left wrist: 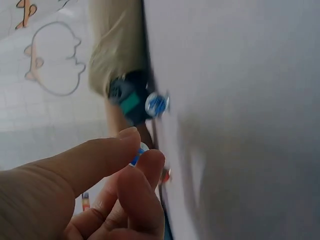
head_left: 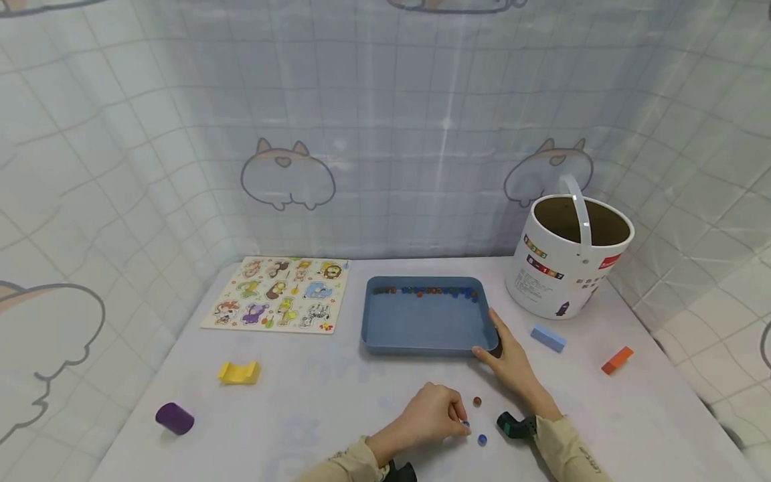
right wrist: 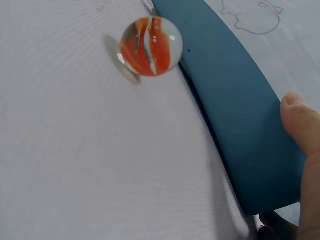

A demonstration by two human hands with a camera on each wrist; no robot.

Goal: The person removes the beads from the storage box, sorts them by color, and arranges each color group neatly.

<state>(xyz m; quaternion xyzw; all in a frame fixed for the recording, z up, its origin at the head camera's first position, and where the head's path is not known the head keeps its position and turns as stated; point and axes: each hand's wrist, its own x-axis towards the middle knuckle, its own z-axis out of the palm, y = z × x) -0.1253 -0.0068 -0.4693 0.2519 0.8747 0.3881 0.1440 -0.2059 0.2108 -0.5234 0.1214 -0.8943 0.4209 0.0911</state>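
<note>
Left hand: your left hand (head_left: 430, 415) lay low on the white table (head_left: 313, 402), thumb and fingers (left wrist: 142, 172) curled together and pinching a blue marble (left wrist: 139, 154).
Held marble: it sat between your thumb tip and fingertip, only a sliver of blue showing, just above the tabletop.
Right hand: your right hand (head_left: 512, 365) rested against the near right corner of the blue tray (head_left: 421, 325), thumb (right wrist: 302, 122) on the tray's outer wall, fingers fairly straight; it gripped nothing.
Loose marbles: a second blue marble (head_left: 482, 439) lay on the table just right of your left fingertips; a red-and-white marble (head_left: 477, 402) lay between your two hands, near the tray's front wall.
Tray contents: a row of small marbles (head_left: 421, 291) ran along the far inner wall.
Surroundings: an animal puzzle board (head_left: 280, 294) lay left of the tray; a white bucket (head_left: 569, 258) with a handle stood to its right; a blue block (head_left: 548, 338), an orange block (head_left: 617, 359), a yellow block (head_left: 239, 372) and a purple cylinder (head_left: 175, 418) lay scattered, well apart.
</note>
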